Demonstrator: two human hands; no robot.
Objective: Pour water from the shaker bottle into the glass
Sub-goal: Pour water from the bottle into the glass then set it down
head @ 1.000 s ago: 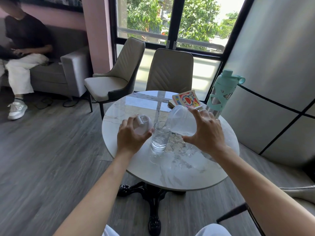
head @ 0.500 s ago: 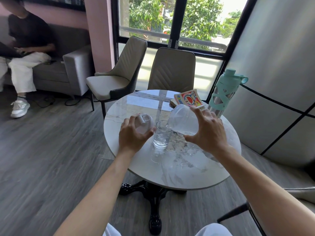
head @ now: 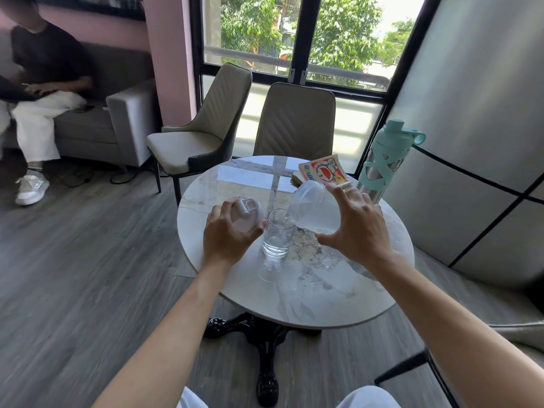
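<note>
A clear glass (head: 278,237) stands upright near the middle of the round marble table (head: 323,295), partly filled with water. My right hand (head: 357,231) grips a translucent shaker bottle (head: 315,209), tipped on its side with its mouth over the glass rim; a thin stream of water runs into the glass. My left hand (head: 228,234) holds the bottle's translucent lid (head: 245,213) just left of the glass, above the table.
A teal-and-steel water bottle (head: 385,161) stands at the table's far right edge, beside a colourful comic book (head: 323,172). Two beige chairs (head: 294,122) sit behind the table. A person sits on a grey sofa (head: 123,119) at far left. A padded wall panel is at right.
The shaker bottle stays tipped over the glass, and the water level in the glass looks slightly higher. Both hands keep their places; my view has shifted a little.
</note>
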